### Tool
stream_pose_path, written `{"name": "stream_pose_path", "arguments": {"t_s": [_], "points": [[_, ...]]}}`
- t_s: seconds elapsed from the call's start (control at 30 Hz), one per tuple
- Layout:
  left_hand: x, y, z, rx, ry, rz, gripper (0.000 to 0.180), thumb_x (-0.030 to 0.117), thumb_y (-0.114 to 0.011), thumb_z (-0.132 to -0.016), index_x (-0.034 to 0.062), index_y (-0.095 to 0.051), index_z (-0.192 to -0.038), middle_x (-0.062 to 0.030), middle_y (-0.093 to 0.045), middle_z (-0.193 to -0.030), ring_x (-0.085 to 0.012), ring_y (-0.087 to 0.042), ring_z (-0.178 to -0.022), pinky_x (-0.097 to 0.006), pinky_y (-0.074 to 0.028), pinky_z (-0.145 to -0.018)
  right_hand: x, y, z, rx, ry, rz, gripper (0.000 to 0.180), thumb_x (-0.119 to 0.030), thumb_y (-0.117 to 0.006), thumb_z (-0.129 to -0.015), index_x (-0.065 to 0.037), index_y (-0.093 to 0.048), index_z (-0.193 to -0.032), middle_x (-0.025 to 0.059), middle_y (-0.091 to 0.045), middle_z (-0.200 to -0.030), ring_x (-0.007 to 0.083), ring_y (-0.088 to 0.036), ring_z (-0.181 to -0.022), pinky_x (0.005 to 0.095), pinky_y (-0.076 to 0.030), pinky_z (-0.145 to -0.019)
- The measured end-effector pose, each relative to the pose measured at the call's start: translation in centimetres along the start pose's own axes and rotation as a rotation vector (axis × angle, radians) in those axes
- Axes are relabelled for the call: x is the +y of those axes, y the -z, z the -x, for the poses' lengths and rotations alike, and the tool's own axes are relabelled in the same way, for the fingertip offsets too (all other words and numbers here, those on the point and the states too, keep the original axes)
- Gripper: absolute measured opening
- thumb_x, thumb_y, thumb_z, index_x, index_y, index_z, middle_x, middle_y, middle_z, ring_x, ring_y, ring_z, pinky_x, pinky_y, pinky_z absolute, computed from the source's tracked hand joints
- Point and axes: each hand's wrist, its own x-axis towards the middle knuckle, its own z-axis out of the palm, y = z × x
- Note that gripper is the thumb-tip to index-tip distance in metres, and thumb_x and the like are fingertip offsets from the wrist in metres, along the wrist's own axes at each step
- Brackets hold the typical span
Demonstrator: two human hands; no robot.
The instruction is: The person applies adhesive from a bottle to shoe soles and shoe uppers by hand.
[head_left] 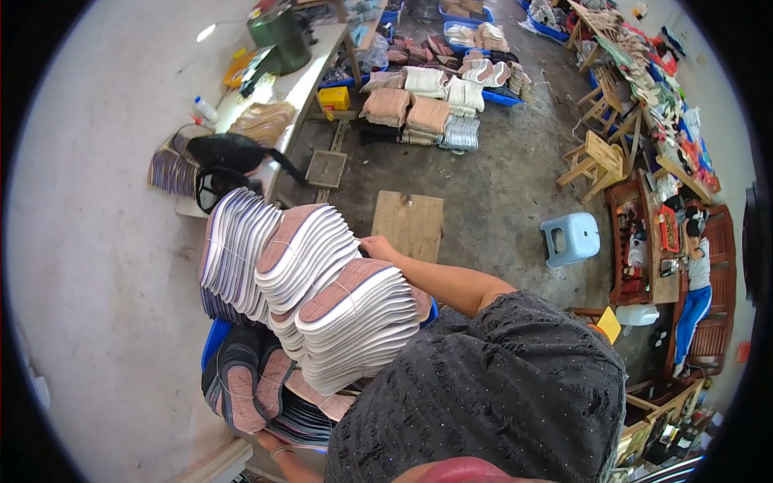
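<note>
1. I see my right hand [377, 245] resting on the far side of the tied bundle of shoe soles [350, 322]; its fingers lie together on the stack.
2. The bundle lies on other sole bundles [237, 241] beside the wall — soles stand on edge, their long axis running left to right.
3. My left hand [270, 441] is low under the dark soles [237, 382]; its fingers I cannot tell.

There is one camera. It sits on the person's head and looks almost straight down. The stacked shoe soles [314, 282] are very close below it. The concrete floor [499, 193] lies much farther down. The round picture bends at its edges.
</note>
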Motion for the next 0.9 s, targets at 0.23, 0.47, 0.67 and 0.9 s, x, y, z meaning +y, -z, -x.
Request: {"name": "stream_pose_path", "arguments": {"t_s": [0.23, 0.47, 0.67, 0.9], "points": [[2.8, -8.9, 15.3, -0.147, -0.158, -0.083, 0.043, 0.027, -0.037, -0.088, -0.0018, -0.047, -0.119, -0.0121, -0.053, -0.115, -0.0253, -0.053, -0.102, -0.035, -0.042, -0.086, 0.6, 17.0, 8.9, 0.155, 0.304, -0.130, 0.022, -0.020, -0.053, -0.086, -0.003, -0.066, -0.087, 0.0064, -0.066, -0.076, 0.0117, -0.058, -0.069, 0.0263, -0.047, -0.064], [7.2, -25.0, 15.0, -0.368, -0.222, -0.178, 0.044, 0.028, -0.038, -0.088, -0.0006, -0.046, -0.121, -0.0107, -0.052, -0.115, -0.0246, -0.051, -0.103, -0.034, -0.041, -0.087, 1.0, 31.6, 16.8, 0.346, 0.101, -0.500, 0.021, -0.018, -0.055, -0.084, -0.001, -0.066, -0.092, -0.0023, -0.062, -0.076, 0.0045, -0.050, -0.066, 0.0237, -0.043, -0.057], [8.5, -40.5, 14.3, -0.631, -0.251, -0.289, 0.044, 0.028, -0.038, -0.089, 0.0005, -0.045, -0.122, -0.0096, -0.052, -0.116, -0.0239, -0.051, -0.104, -0.034, -0.040, -0.088, 4.2, 40.1, 20.7, 0.644, 0.118, -0.639, 0.025, -0.021, -0.056, -0.082, 0.000, -0.066, -0.092, -0.0001, -0.060, -0.069, 0.0068, -0.047, -0.058, 0.0245, -0.039, -0.052], [7.9, -56.7, 9.9, -0.932, -0.355, -0.361, 0.038, 0.025, -0.038, -0.089, 0.0026, -0.049, -0.118, -0.0070, -0.055, -0.108, -0.0212, -0.053, -0.100, -0.032, -0.042, -0.085, 7.8, 47.9, 25.7, 0.893, 0.244, -0.775, 0.025, -0.013, -0.049, -0.084, -0.001, -0.064, -0.100, 0.0056, -0.066, -0.082, 0.0126, -0.058, -0.072, 0.0257, -0.047, -0.066]]}}
